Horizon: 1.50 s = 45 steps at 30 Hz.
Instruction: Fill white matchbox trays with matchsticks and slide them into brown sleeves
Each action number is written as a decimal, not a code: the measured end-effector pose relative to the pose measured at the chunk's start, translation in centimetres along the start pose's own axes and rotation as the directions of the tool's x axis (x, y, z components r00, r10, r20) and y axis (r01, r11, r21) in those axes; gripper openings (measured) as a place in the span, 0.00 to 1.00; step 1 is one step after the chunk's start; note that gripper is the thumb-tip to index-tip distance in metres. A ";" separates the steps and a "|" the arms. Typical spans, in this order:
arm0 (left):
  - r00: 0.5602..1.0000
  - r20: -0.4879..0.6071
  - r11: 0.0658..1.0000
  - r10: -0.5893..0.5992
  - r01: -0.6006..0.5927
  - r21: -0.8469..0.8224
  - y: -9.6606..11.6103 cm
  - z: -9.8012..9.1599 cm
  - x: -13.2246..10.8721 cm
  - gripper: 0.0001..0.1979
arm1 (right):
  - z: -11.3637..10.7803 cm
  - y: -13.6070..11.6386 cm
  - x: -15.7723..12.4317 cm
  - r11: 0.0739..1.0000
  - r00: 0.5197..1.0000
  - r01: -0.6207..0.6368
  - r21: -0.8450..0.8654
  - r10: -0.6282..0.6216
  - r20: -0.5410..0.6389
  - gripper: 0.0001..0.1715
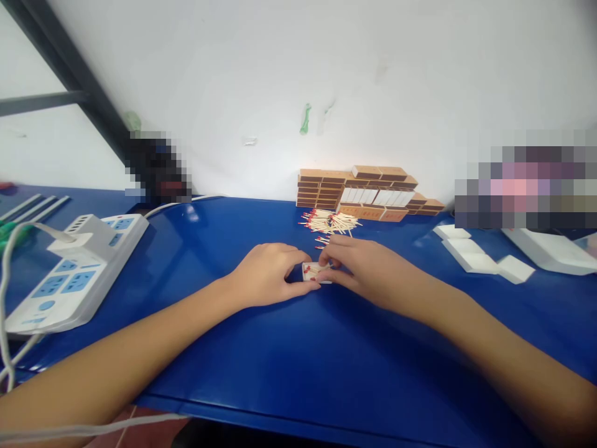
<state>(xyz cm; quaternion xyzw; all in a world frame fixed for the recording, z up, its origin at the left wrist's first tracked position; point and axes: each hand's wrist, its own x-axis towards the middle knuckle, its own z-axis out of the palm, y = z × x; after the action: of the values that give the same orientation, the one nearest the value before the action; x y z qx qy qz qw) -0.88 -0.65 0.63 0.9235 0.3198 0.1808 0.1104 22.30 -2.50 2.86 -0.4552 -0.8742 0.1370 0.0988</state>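
Observation:
A small white matchbox tray (305, 274) with a few red-tipped matches in it rests on the blue table between my hands. My left hand (265, 274) grips the tray's left end, thumb along the near side and fingers at the far side. Over the tray's right part is my right hand (359, 267), its thumb and fingers bent together at the matches; whether a match is pinched there is hidden. Just beyond my hands lies a loose pile of red-headed matches (329, 222), with a few strays nearer my right fingers.
Stacked brown matchboxes (321, 188) stand against the wall behind the pile, with white trays (377, 196) among them. More white trays (473, 258) lie at the right. A white power strip (77, 280) with cables occupies the left. The blue table's front edge (280, 420) runs below my arms.

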 end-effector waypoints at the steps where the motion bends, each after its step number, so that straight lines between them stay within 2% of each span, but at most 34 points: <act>1: 1.000 0.003 1.000 0.003 -0.003 -0.003 0.0 -0.1 0.0 0.17 | -0.2 0.3 -0.2 1.000 1.000 -0.001 0.000 0.001 -0.012 0.12; 5: 0.999 0.036 1.000 0.020 -0.019 -0.019 -0.2 -0.6 0.1 0.19 | -0.9 1.5 -1.0 1.000 0.998 0.001 0.026 0.001 -0.066 0.09; 10: 0.999 0.044 1.000 0.018 -0.018 -0.021 -0.4 -0.7 0.1 0.17 | -0.8 2.3 -1.7 0.998 0.998 0.002 0.069 0.002 -0.056 0.12; 14: 0.999 0.042 0.999 0.024 -0.022 -0.037 -0.5 -0.4 0.1 0.16 | -0.4 2.0 -1.9 0.995 0.998 0.021 0.093 -0.015 -0.059 0.19; 20: 0.998 0.034 0.998 0.043 -0.042 -0.046 -0.6 -0.4 0.1 0.15 | 0.3 1.3 -1.4 0.987 1.000 -0.014 0.157 0.016 -0.010 0.09; 30: 0.997 0.041 0.998 0.059 -0.057 -0.032 -0.4 -0.4 0.0 0.14 | 0.8 0.6 -1.4 0.995 0.993 -0.068 0.073 0.075 -0.092 0.11; 34: 0.998 0.012 0.998 0.058 -0.058 -0.023 -0.4 -0.3 0.0 0.14 | 0.7 0.7 -1.5 0.995 0.993 -0.056 0.079 0.064 -0.099 0.11; 40: 0.998 0.043 0.998 0.052 -0.051 -0.029 -0.4 -0.3 0.0 0.14 | 0.7 0.8 -1.5 0.989 0.997 0.039 0.142 -0.030 -0.067 0.06; 45: 0.997 0.046 0.998 0.054 -0.053 -0.035 -0.4 -0.2 0.0 0.15 | 0.8 0.8 -1.6 0.989 0.998 0.048 0.142 -0.043 -0.037 0.11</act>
<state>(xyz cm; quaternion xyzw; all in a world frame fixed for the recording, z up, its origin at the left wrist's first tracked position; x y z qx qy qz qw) -1.15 -0.32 0.68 0.9338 0.2892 0.1672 0.1284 23.55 -3.51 1.82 -0.4289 -0.8706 0.1894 0.1492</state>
